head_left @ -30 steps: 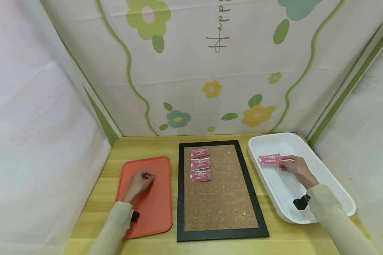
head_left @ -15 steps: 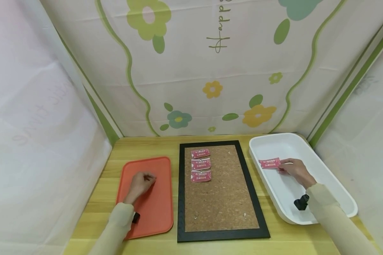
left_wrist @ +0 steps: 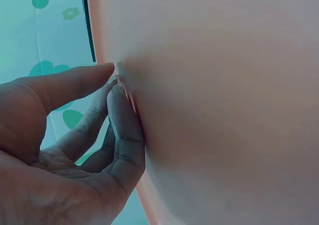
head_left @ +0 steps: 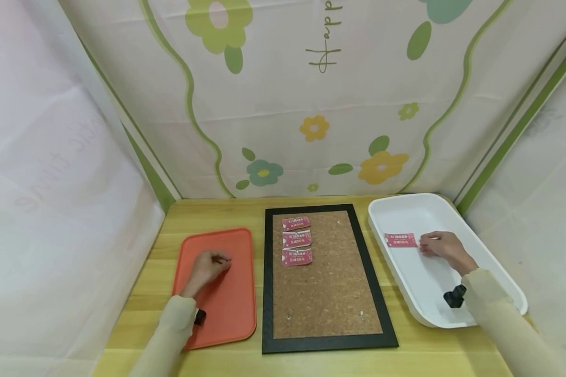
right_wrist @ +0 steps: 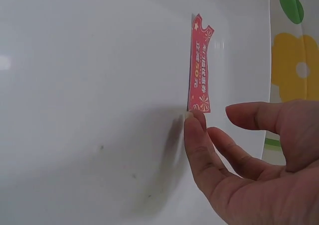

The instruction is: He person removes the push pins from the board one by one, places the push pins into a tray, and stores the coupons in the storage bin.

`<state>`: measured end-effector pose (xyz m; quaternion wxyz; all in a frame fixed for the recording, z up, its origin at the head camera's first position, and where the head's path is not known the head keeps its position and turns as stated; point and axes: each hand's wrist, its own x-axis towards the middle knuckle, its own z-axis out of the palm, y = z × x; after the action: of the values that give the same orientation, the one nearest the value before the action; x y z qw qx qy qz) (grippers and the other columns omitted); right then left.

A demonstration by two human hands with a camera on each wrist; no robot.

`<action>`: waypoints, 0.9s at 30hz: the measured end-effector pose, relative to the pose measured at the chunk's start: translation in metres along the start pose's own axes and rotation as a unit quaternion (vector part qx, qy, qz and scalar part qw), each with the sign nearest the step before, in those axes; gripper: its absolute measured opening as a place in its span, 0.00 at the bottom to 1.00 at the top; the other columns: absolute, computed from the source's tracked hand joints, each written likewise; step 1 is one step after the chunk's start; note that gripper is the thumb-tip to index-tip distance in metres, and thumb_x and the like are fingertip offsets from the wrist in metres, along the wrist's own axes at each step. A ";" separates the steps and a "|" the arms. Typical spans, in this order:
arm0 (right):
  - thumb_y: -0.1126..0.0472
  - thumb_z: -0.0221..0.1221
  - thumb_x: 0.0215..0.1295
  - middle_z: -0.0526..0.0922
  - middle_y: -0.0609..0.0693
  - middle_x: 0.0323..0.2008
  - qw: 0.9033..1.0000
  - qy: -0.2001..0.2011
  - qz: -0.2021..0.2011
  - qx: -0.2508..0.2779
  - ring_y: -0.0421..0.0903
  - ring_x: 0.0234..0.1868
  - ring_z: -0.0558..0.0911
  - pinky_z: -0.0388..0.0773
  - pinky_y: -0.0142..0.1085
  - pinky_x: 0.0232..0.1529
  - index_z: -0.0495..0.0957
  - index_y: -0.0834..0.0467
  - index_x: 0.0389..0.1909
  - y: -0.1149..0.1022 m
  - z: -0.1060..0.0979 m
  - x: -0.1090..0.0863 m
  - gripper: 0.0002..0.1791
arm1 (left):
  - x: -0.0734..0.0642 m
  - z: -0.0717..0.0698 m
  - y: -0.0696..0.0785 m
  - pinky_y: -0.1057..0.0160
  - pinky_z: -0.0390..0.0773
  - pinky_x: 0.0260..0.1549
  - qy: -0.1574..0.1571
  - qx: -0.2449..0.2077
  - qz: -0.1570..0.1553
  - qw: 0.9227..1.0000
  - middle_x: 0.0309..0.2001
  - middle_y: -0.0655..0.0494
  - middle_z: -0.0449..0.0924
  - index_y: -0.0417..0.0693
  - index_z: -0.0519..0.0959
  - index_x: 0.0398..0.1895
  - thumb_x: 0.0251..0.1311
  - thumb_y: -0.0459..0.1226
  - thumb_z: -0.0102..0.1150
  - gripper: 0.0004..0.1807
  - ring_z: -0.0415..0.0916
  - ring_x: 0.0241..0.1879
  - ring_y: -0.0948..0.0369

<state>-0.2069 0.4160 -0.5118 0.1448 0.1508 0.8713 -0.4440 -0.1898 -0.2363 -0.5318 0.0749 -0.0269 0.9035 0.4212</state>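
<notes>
A single pink paper coupon [head_left: 401,240] with white print lies in the white tray [head_left: 417,309]. My right hand [head_left: 445,248] is at the coupon's right end; in the right wrist view its forefinger [right_wrist: 197,135] is at the coupon's near end, while the thumb [right_wrist: 254,115] stands apart from it. On the left, my left hand [head_left: 209,269] is low over the red tray [head_left: 228,319]. Its thumb [left_wrist: 79,83] and bent fingers come close together at the tray's surface in the left wrist view. Whether something tiny is between those tips is too unclear to tell.
Between the trays lies a black-framed cork board [head_left: 327,298]. Three pink coupons [head_left: 297,240] are in a column at its upper left. Small pale specks [head_left: 361,313] show on the cork. The wooden table [head_left: 207,212] ends at a flowered cloth backdrop [head_left: 264,120].
My right hand has let go of the coupon and shifted slightly right, leaving it in the white tray. The left hand has stayed almost where it was.
</notes>
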 end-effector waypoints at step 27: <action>0.53 0.54 0.81 0.83 0.71 0.56 0.986 0.026 -0.155 -0.061 0.57 0.46 0.90 0.89 0.41 0.44 0.75 0.70 0.64 -0.085 0.042 -0.054 0.25 | -0.008 -0.001 0.041 0.52 0.85 0.45 0.017 0.022 0.095 0.995 0.46 0.43 0.88 0.38 0.86 0.54 0.74 0.37 0.61 0.13 0.85 0.44 0.51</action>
<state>-0.1861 0.3266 -0.4524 0.0605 0.0160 0.9131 -0.4030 -0.1866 -0.2104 -0.4990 0.0196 0.0532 0.9124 0.4054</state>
